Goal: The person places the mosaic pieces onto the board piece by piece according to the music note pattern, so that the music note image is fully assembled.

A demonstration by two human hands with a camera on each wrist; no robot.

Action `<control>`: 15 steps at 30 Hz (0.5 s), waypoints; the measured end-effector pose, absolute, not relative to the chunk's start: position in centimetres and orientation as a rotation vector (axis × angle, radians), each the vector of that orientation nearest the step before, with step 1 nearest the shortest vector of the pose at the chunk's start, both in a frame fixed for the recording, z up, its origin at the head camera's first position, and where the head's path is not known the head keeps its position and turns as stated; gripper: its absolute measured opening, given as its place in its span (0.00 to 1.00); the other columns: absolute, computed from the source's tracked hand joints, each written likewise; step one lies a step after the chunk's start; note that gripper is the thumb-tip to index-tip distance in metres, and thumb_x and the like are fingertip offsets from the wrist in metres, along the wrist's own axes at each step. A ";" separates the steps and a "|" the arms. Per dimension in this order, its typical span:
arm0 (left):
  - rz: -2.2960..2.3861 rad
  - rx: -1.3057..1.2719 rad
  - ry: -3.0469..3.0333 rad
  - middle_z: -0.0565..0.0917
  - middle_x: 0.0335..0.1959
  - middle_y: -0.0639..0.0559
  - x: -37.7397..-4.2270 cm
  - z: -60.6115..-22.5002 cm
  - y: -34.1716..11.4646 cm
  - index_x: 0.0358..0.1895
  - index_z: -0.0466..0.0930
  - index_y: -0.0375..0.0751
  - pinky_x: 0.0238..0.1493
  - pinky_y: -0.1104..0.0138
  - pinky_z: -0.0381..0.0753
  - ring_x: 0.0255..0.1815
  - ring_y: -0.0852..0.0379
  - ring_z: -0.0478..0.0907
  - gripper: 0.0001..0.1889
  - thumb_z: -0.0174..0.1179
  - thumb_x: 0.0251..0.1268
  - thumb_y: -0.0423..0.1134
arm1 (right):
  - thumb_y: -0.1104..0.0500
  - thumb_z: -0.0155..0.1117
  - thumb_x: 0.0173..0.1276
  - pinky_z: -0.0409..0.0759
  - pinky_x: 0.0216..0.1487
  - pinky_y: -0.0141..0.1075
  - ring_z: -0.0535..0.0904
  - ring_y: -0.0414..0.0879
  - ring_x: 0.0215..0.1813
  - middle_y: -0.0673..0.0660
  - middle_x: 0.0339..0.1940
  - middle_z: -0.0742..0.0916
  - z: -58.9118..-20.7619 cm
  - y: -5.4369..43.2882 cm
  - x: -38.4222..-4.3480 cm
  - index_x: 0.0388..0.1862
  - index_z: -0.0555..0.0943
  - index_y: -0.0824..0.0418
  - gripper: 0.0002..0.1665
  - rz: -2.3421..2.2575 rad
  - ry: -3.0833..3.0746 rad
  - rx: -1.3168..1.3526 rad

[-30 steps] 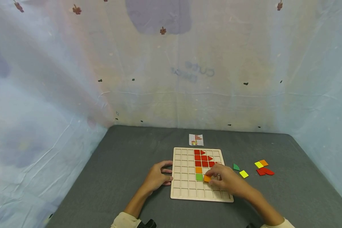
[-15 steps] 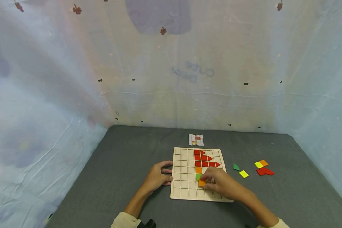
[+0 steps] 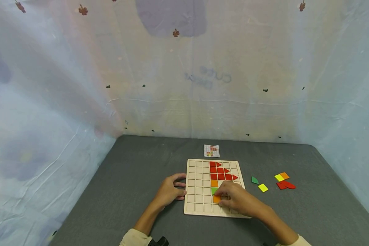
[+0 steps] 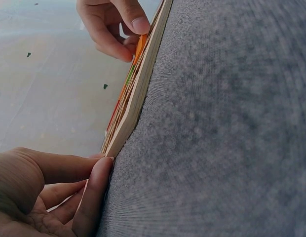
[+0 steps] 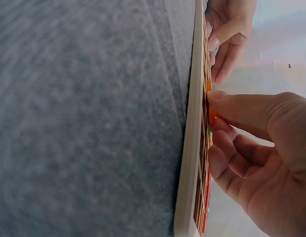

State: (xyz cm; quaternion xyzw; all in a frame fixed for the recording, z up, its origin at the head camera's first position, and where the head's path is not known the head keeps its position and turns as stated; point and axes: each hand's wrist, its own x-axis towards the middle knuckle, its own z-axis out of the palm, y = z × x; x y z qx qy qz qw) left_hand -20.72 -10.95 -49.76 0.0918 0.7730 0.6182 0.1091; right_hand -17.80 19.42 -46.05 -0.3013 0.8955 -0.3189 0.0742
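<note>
A light wooden grid board (image 3: 198, 199) lies on the dark grey table. Thumb and fingers of my right hand (image 3: 237, 199) pinch an orange square tile (image 3: 216, 199) over the square just below the green tile (image 3: 214, 190). From the right wrist view, the orange tile (image 5: 210, 107) stands out tilted at the board's surface. My left hand (image 3: 168, 190) rests its fingertips against the board's left edge; the left wrist view shows them right at the board's side (image 4: 124, 129). Red squares and triangles (image 3: 220, 171) fill three rows above another orange square (image 3: 214, 183).
A small printed card (image 3: 211, 151) with a coloured grid picture lies beyond the board. Right of the board are a green curved piece (image 3: 254, 180), a yellow square (image 3: 263, 188), a yellow-and-orange pair (image 3: 282, 176) and red pieces (image 3: 286, 185). A patterned curtain (image 3: 184, 112) hangs behind the table.
My right hand has carried the orange tile left and toward me, from beside the green tile to below it, and the last half second brings only a slight shift. The left hand stays put.
</note>
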 end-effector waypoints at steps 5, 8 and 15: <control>1.814 0.272 2.278 0.86 0.53 0.37 -20.7 -49.8 -11.0 0.72 0.77 0.36 0.35 0.60 0.93 0.43 0.51 0.89 0.34 0.71 0.59 0.22 | 0.58 0.78 0.69 0.82 0.49 0.34 0.80 0.38 0.47 0.45 0.45 0.86 -46.1 19.3 -17.8 0.51 0.90 0.57 0.13 -0.956 2.709 -0.947; 1.814 0.272 2.277 0.86 0.53 0.37 -20.7 -49.8 -11.0 0.72 0.77 0.36 0.35 0.60 0.93 0.43 0.51 0.89 0.34 0.71 0.59 0.22 | 0.58 0.79 0.68 0.82 0.47 0.34 0.80 0.38 0.46 0.46 0.44 0.86 -46.2 19.3 -17.8 0.50 0.90 0.57 0.13 -0.960 2.727 -0.981; 1.812 0.271 2.279 0.86 0.53 0.37 -20.7 -49.8 -11.0 0.72 0.77 0.36 0.35 0.60 0.93 0.43 0.51 0.89 0.34 0.71 0.59 0.23 | 0.58 0.79 0.68 0.81 0.44 0.33 0.79 0.39 0.43 0.45 0.42 0.86 -46.2 19.8 -17.7 0.50 0.90 0.57 0.13 -1.013 2.722 -0.929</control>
